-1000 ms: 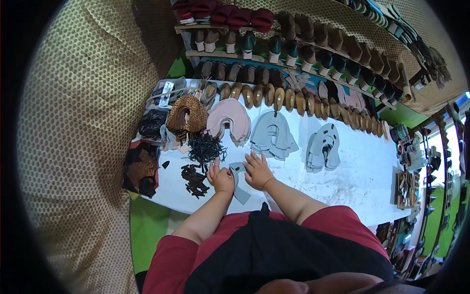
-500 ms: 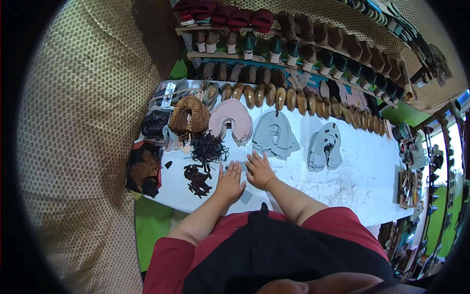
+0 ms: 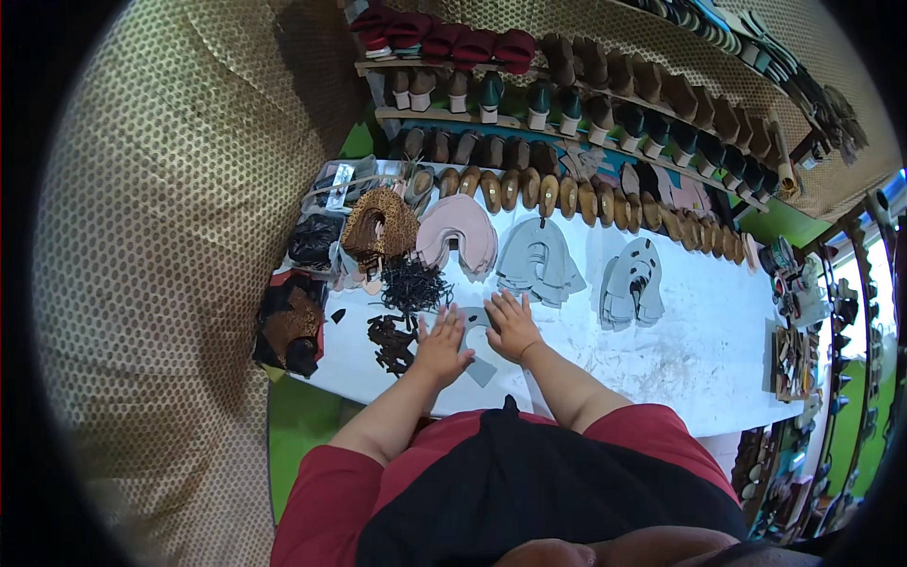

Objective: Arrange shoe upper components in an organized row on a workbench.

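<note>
A grey, curved shoe-upper piece (image 3: 482, 369) lies flat on the white table (image 3: 567, 369) before me, a small dark patch showing near its far end. My left hand (image 3: 441, 348) rests on its left side, palm down and fingers stretched out. Over its right side lies my right hand (image 3: 513, 326), also flat with fingers spread. Both palms hide parts of the piece. Left of my left hand are dark brown short strips (image 3: 389, 346) and a tangle of thin black strips (image 3: 416, 285). Beyond my hands sits a stack of grey upper pieces (image 3: 518, 267).
Pink upper pieces (image 3: 457, 212) and leopard-print ones (image 3: 398, 210) are stacked at the far left. Another grey stack with dark patches (image 3: 619, 283) lies to the right. Wooden shoe lasts (image 3: 549, 196) line the back edge below shoe shelves. A tool box (image 3: 794, 364) stands at the right end.
My hands have drawn slightly apart, and more of the grey piece shows between them, including its dark patch. The whole view has shifted a little.
</note>
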Tool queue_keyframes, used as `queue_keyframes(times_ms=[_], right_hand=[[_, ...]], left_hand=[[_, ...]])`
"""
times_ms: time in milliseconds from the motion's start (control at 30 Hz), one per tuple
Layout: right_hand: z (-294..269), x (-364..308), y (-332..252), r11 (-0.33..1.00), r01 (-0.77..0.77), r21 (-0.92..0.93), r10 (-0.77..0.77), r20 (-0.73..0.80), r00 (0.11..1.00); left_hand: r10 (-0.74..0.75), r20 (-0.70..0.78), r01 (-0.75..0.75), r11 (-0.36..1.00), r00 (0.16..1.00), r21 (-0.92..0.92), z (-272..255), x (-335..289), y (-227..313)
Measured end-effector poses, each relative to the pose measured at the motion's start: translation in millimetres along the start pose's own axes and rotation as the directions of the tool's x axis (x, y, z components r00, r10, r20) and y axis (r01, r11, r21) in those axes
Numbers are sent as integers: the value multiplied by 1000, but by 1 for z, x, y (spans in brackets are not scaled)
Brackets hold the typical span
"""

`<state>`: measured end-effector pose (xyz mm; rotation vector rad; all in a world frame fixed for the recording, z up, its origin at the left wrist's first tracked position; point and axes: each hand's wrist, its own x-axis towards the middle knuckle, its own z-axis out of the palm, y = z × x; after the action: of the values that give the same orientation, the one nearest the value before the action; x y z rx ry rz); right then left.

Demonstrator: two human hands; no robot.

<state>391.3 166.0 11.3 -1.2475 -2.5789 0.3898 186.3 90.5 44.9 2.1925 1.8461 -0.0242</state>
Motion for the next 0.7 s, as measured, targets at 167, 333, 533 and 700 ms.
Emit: queue_keyframes(times_ms=[167, 333, 533, 700], right_hand=[[-2, 1, -5, 999, -23, -28, 23, -23, 999], [6, 1, -6, 998, -23, -64, 18, -79, 997], [9, 3, -17, 983, -141, -122, 133, -72, 989], [37, 24, -65, 957, -287, -42, 269, -240, 933]], left_hand=[[-225, -108, 232, 971, 968, 54, -3, -43, -82], [-271, -208, 284, 958, 940, 34, -8, -92, -168], [-198, -116, 194, 980, 973, -45, -5, -100, -197], [-180, -87, 173, 981, 980, -87, -8, -97, -203]])
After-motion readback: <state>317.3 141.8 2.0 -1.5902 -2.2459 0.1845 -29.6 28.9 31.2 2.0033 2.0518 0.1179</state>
